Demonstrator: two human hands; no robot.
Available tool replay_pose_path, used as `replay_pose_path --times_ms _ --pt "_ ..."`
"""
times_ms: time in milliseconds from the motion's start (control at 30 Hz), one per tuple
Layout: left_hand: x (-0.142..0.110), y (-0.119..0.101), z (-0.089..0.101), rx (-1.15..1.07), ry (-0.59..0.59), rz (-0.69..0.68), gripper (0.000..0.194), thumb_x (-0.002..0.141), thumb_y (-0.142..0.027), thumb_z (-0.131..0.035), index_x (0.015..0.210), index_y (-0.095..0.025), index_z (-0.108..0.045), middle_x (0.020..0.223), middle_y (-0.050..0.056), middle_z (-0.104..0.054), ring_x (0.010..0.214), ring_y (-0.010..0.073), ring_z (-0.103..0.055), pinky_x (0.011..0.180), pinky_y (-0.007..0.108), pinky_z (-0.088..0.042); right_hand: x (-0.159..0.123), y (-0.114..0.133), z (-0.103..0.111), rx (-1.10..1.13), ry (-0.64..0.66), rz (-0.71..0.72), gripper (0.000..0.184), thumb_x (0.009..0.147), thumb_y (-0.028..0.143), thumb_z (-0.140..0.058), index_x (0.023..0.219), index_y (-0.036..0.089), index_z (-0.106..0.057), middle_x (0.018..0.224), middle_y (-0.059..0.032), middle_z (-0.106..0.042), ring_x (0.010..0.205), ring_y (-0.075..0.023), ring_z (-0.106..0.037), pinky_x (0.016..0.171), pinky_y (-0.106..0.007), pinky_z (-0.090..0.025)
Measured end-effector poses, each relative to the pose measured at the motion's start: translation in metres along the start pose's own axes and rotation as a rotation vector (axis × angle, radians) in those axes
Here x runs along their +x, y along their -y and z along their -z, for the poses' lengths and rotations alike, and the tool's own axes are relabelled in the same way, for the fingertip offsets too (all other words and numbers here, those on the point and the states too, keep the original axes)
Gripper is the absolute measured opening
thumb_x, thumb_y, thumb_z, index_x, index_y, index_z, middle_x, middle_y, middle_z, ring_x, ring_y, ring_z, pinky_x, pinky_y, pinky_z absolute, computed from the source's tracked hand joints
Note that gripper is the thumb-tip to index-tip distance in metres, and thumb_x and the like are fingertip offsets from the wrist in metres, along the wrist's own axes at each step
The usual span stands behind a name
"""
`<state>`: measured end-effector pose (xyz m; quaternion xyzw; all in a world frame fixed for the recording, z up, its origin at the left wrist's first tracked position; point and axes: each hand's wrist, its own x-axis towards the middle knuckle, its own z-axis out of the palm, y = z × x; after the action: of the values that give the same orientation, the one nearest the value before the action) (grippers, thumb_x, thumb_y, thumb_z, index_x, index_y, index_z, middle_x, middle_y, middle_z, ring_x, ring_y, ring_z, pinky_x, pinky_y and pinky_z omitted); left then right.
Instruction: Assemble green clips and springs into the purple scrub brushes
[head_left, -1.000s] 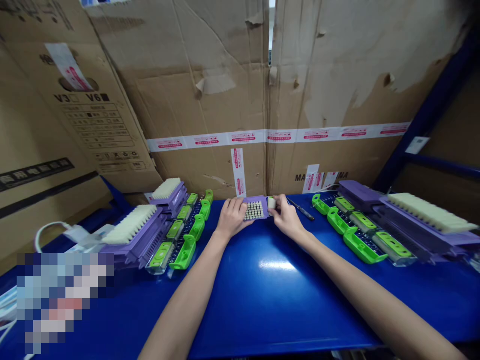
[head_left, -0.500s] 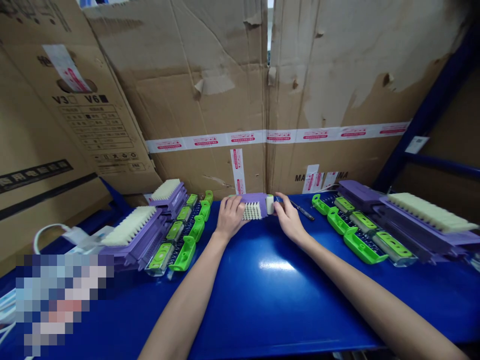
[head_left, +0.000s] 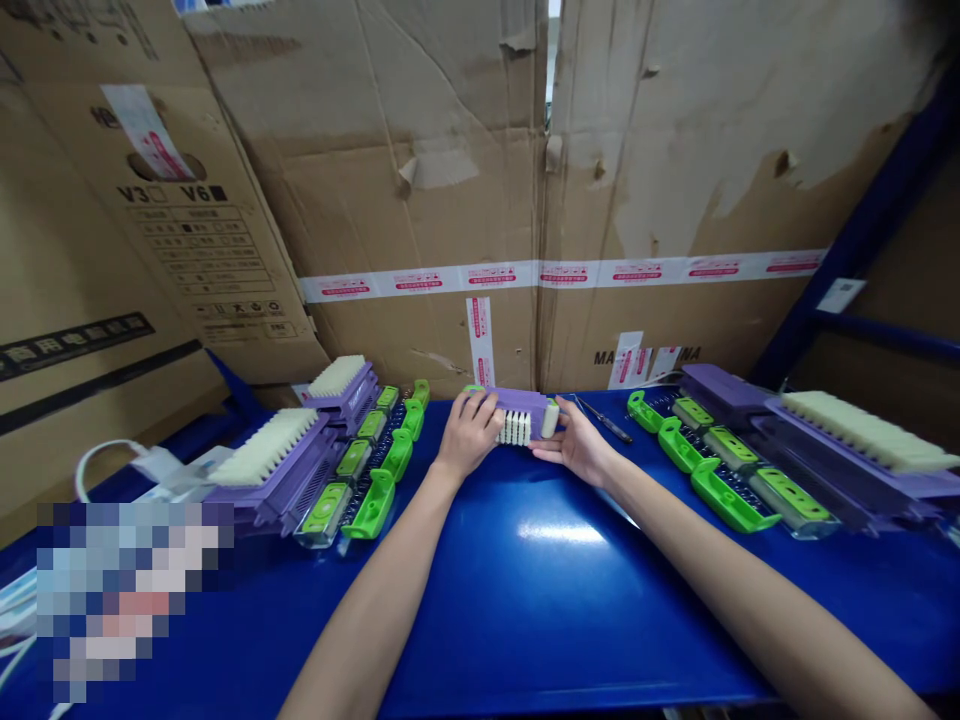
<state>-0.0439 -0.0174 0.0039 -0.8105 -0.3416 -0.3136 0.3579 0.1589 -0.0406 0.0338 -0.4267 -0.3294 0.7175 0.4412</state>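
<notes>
A purple brush head (head_left: 517, 399) with cream bristles is held near the back edge of the blue tabletop. My left hand (head_left: 469, 432) wraps round its left part, covering some of the bristles. At the brush's right end sits a whitish piece with a green edge (head_left: 550, 419). My right hand (head_left: 579, 442) grips that end, its thumb side by the whitish piece and its other fingers stretched beneath. A bit of green (head_left: 474, 389) shows behind my left fingers. A slim dark screwdriver-like tool (head_left: 604, 420) lies just beyond my right hand.
On the left stand purple brush heads (head_left: 262, 448), clear boxes with green tops (head_left: 327, 512), springs and green covers (head_left: 373, 508). Similar purple brush heads (head_left: 862, 430) and green covers (head_left: 731, 497) line the right. Cardboard (head_left: 420, 220) walls the back. A white cable (head_left: 84, 465) lies left.
The brush head has tilted, with its bristles turned more toward the front. My right hand has moved from the whitish end piece to beneath and around that end. My left hand keeps its hold.
</notes>
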Motion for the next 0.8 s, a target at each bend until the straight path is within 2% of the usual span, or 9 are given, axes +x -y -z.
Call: replay_pose_path --times_ms 133,300,533,700,800 --pt "0.0001 0.0002 -0.0005 -0.019 -0.004 0.005 0.023 0.079 -0.032 -0.059 0.097 -0.018 -0.056 0.113 0.014 -0.061 0.107 0.0284 -0.055 0.093 0.049 -0.042 -0.0001 -0.0001 -0.0032 0.041 -0.047 0.022 0.031 0.091 0.042 -0.043 0.1 0.014 -0.053 0.068 -0.0075 -0.064 0.055 -0.0135 -0.063 0.057 -0.024 -0.054" --pt "-0.0003 -0.0007 0.0001 -0.038 -0.01 -0.014 0.028 0.077 -0.033 -0.063 0.1 -0.018 -0.055 0.115 0.015 -0.061 0.107 0.0287 -0.055 0.094 0.05 -0.042 0.0001 -0.0001 -0.0028 0.017 -0.078 0.01 0.036 0.09 0.046 -0.043 0.095 0.013 -0.055 0.063 -0.0072 -0.063 0.049 -0.0116 -0.059 0.05 -0.021 -0.052" --pt "-0.0012 -0.0018 -0.003 -0.065 -0.012 -0.007 0.024 0.079 -0.032 -0.061 0.099 -0.019 -0.055 0.115 0.015 -0.06 0.108 0.0283 -0.054 0.094 0.051 -0.041 0.001 -0.0008 -0.0018 0.01 -0.113 0.013 0.036 0.091 0.047 -0.039 0.089 0.014 -0.054 0.057 -0.0057 -0.061 0.041 -0.0095 -0.052 0.041 -0.017 -0.046" --pt "-0.0026 -0.0013 -0.0038 -0.071 -0.027 0.033 0.022 0.08 -0.034 -0.06 0.094 -0.019 -0.054 0.113 0.014 -0.061 0.107 0.0286 -0.054 0.092 0.051 -0.041 -0.0037 0.0016 -0.0033 0.012 -0.065 0.013 0.032 0.089 0.045 -0.046 0.091 0.014 -0.056 0.057 -0.005 -0.061 0.043 -0.0095 -0.053 0.044 -0.018 -0.048" --pt "-0.0026 -0.0013 -0.0029 -0.053 -0.043 0.015 0.022 0.079 -0.034 -0.061 0.093 -0.019 -0.054 0.113 0.014 -0.061 0.106 0.0288 -0.054 0.093 0.051 -0.041 -0.0057 0.0025 -0.005 0.006 -0.083 0.022 0.031 0.089 0.044 -0.047 0.092 0.014 -0.056 0.054 -0.004 -0.06 0.041 -0.009 -0.051 0.042 -0.017 -0.046"
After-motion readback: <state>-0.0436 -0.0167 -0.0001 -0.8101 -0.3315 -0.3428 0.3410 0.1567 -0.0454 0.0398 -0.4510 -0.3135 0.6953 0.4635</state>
